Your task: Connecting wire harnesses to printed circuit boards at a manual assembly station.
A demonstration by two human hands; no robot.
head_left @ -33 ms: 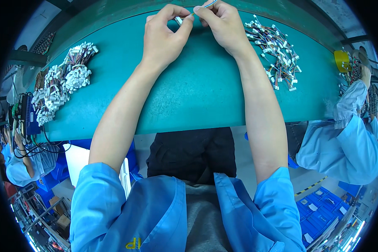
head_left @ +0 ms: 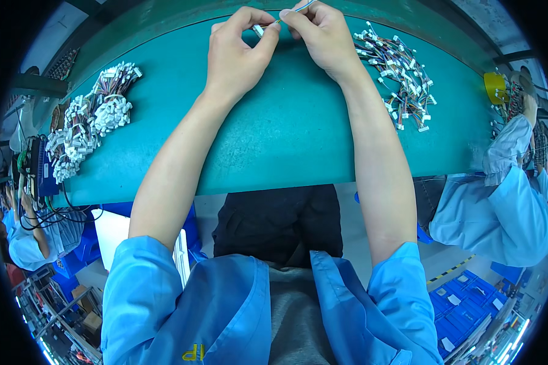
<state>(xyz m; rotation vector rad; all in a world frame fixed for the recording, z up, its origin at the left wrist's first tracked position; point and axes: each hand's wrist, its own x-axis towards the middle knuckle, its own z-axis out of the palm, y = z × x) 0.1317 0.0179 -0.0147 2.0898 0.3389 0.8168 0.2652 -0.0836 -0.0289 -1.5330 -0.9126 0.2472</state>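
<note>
We are holding both hands out over a green table (head_left: 286,134), close together near twelve o'clock. Our left hand (head_left: 240,55), a little to the eleven o'clock side, is bringing thumb and forefinger together and pinching thin wires beside a small white connector (head_left: 258,30). That connector is lying tilted within the curve of the left fingers, just short of twelve o'clock. Our right hand (head_left: 321,39), between twelve and one, is also pinching with thumb and forefinger, its tips almost meeting the left ones; a white-and-blue wire (head_left: 306,6) is slanting up past its fingers. We cannot tell whether this wire is belonging to the same connector.

Toward ten o'clock, a dense heap of white connectors (head_left: 112,112) is resting on the table. Toward two o'clock, near our right forearm, a looser spread of wired connectors (head_left: 413,88) is lying in a curve. Farther out in that direction, a yellow roll (head_left: 495,88) is standing near the rim. Just past three, a co-worker in a pale blue jacket (head_left: 493,210) is sitting. Near four, blue crates (head_left: 463,304) are resting low down.
</note>
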